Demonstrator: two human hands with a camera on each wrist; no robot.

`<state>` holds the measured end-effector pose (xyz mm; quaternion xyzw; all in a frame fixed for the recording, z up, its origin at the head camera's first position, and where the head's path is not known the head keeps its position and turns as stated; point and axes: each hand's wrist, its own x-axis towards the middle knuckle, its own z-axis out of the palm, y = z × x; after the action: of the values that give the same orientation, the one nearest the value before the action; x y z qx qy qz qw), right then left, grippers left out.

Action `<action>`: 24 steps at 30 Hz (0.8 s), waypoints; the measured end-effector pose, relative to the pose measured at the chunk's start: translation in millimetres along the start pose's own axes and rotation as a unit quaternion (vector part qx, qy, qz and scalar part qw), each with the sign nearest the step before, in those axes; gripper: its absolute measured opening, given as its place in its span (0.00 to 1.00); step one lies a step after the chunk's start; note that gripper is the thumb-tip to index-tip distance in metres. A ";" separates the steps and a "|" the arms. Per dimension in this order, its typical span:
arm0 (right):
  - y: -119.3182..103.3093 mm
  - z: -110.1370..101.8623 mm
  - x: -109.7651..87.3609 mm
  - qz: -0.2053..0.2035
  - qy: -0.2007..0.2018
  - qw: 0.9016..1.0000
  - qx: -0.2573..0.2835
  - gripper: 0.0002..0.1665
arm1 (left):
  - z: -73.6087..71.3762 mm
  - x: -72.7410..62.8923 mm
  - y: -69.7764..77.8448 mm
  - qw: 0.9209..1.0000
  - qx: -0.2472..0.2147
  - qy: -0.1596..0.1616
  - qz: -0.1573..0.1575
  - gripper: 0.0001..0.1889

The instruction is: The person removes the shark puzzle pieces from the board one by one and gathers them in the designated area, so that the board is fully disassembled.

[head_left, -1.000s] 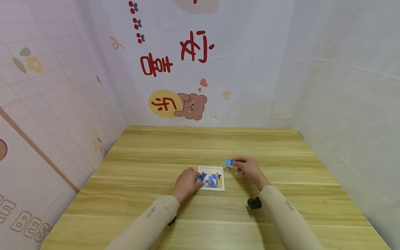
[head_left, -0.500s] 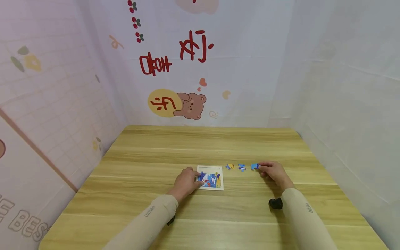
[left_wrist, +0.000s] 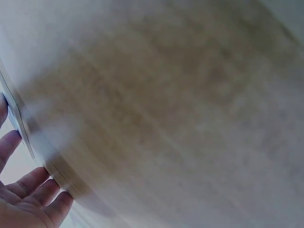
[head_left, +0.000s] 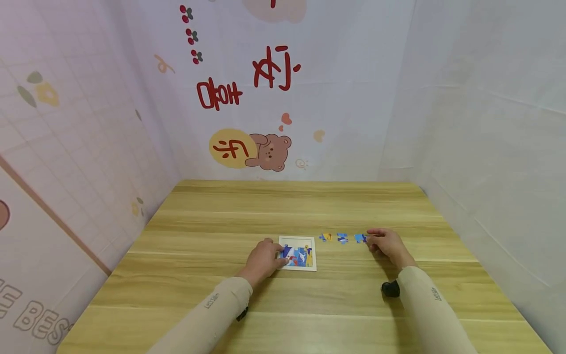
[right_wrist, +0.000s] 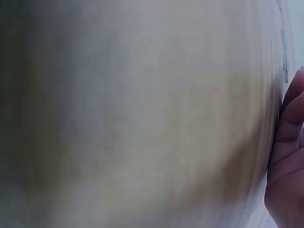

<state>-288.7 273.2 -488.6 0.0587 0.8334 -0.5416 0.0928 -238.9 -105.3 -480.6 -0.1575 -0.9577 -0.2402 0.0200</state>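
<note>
A small square jigsaw puzzle in a white frame (head_left: 297, 268) lies on the wooden table, its lower part filled with a blue sea picture and its top strip bare. My left hand (head_left: 262, 259) rests at the frame's left side, thumb and index fingertip on it; the left wrist view shows the other fingers spread on the tabletop. To the right, my right hand (head_left: 389, 245) pinches the right edge of a blue puzzle piece (head_left: 359, 238). Another blue piece (head_left: 342, 238) and a yellow-and-blue piece (head_left: 326, 237) lie in a row between it and the frame.
The wooden table (head_left: 283, 206) runs back to a white cloth wall (head_left: 353, 113) printed with red characters and a bear. Cloth walls also stand to the left and right. A black wrist device (head_left: 390, 289) shows beneath the right forearm.
My right hand moved right with the blue piece, then stayed there while the piece settled and turned slightly. Two other pieces came into sight. My left hand stayed at the frame.
</note>
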 end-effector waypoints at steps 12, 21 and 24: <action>-24.5 18.3 -6.1 -0.029 -0.002 1.000 -0.007 0.26 | -5.2 0.9 3.8 1.000 0.006 -0.020 -0.018 0.20; -52.7 85.4 -11.6 -0.057 -0.034 0.998 -0.003 0.19 | -1.2 4.4 12.2 0.999 0.024 -0.015 -0.028 0.26; -57.1 107.5 -16.2 -0.061 -0.054 0.997 0.005 0.16 | 3.0 6.0 17.8 0.999 0.028 -0.010 -0.018 0.25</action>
<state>-274.4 151.8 -476.7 -0.0209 0.8267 -0.5525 0.1045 -239.0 -87.3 -474.5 -0.1420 -0.9669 -0.2118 0.0108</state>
